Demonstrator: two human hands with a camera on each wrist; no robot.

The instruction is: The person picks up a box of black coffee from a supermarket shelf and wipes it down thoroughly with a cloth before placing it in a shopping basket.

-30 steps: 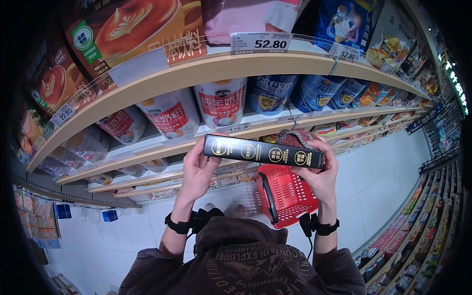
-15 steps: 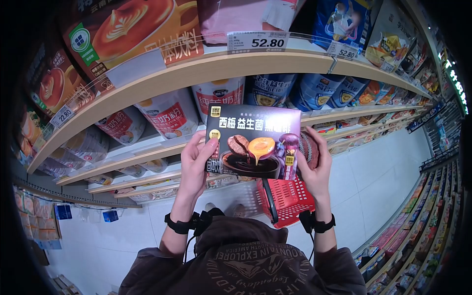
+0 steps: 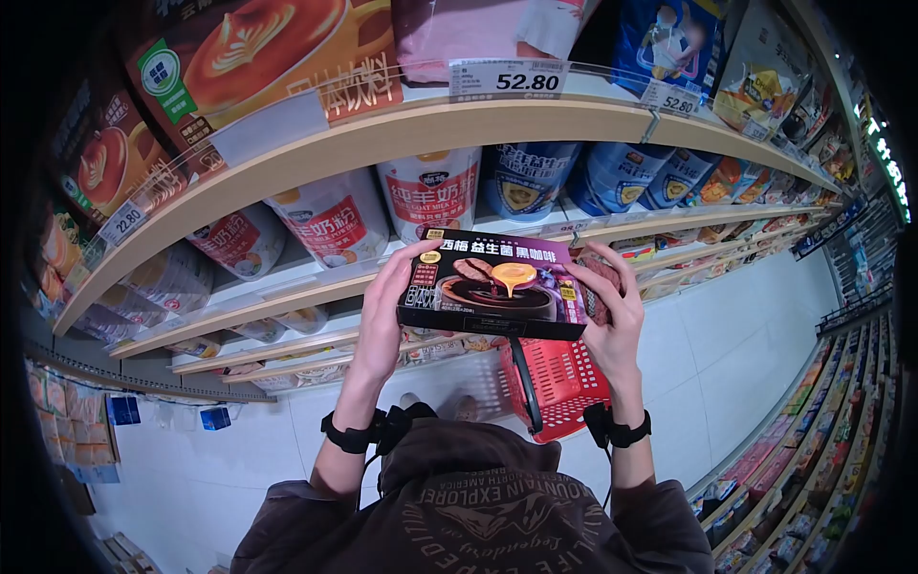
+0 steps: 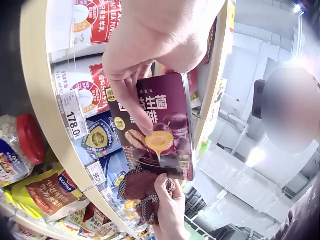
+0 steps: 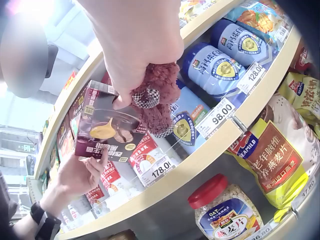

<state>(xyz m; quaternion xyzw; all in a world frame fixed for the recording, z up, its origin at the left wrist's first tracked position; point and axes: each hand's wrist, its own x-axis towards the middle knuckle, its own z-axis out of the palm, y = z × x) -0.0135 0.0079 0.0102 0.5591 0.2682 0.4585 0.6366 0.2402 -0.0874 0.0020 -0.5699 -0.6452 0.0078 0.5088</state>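
Observation:
A dark box with a coffee cup and plum picture (image 3: pixel 492 285) is held between both hands in front of the shelf, its printed front tilted upward. The left hand (image 3: pixel 381 311) grips its left end; in the left wrist view a finger of the left hand (image 4: pixel 145 55) lies across the printed front. The right hand (image 3: pixel 617 316) holds the right end together with a reddish-brown fuzzy item with checked trim (image 3: pixel 595 287). That fuzzy item (image 5: pixel 159 95) hangs from the right hand (image 5: pixel 137 45) beside the box (image 5: pixel 107 122).
A red basket (image 3: pixel 562 383) stands on the floor (image 3: pixel 712 335) below the hands. Shelves hold white milk powder cans (image 3: pixel 335 222), blue cans (image 3: pixel 529 180) and large boxes (image 3: pixel 258 57). Another row of goods (image 3: pixel 794 440) runs along the right. An oat jar (image 5: pixel 227 210) sits on a lower shelf.
Over the last second, the box turned from its narrow side to its printed front, then tipped back so its lower edge shows. Both hands kept hold of it, and the left hand shifted its fingers.

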